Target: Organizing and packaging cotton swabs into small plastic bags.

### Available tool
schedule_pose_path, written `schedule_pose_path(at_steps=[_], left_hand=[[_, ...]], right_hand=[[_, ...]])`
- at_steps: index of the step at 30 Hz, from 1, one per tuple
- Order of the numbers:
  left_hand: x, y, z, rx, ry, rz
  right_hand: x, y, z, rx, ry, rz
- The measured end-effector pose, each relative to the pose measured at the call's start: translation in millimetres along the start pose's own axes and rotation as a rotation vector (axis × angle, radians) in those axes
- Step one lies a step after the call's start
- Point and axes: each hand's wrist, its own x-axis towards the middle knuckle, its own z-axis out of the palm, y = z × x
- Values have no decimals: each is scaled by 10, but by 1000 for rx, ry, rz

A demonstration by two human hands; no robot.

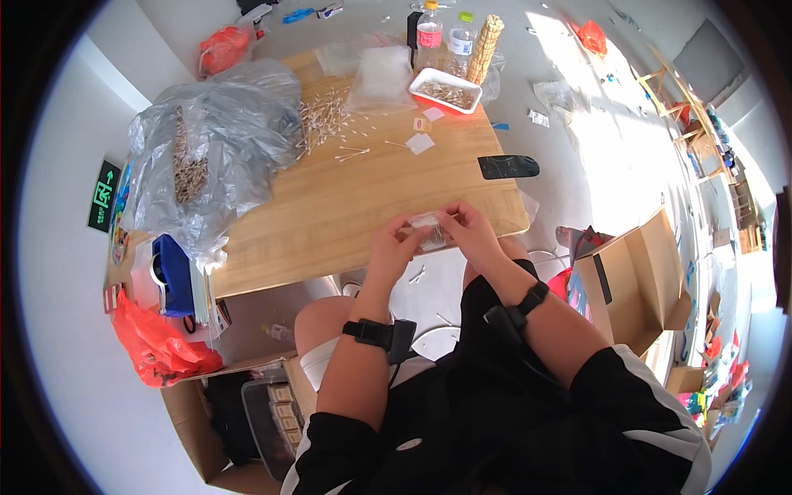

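Pinching a small clear packet [430,235] in left hand [395,245] and right hand [473,235] at bench [338,206] edge; could spill floorward if tugged unevenly.

Left hand [397,240] and right hand [470,230] are being held close together, fingers [400,222] bent, forearms [375,301] being extended toward the far side.

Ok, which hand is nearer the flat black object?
Right. In view, the right hand is below and slightly left of the flat black object; the left hand is farther left.
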Motion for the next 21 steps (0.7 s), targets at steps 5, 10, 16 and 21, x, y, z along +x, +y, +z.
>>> schedule_pose_path(at_steps=[5, 10, 16, 21], left_hand=[[26, -62, -51, -85, 9, 44], [2, 14, -8, -173, 22, -6], [1, 29, -17, -230, 25, -49], [22, -35, -38, -227, 29, -8]], right_hand=[[28, 27, -26, -74, -77, -107], [59, 46, -65, -115, -118, -147], [45, 8, -9, -82, -82, -100], [66, -7, 33, 46, -111, -49]])
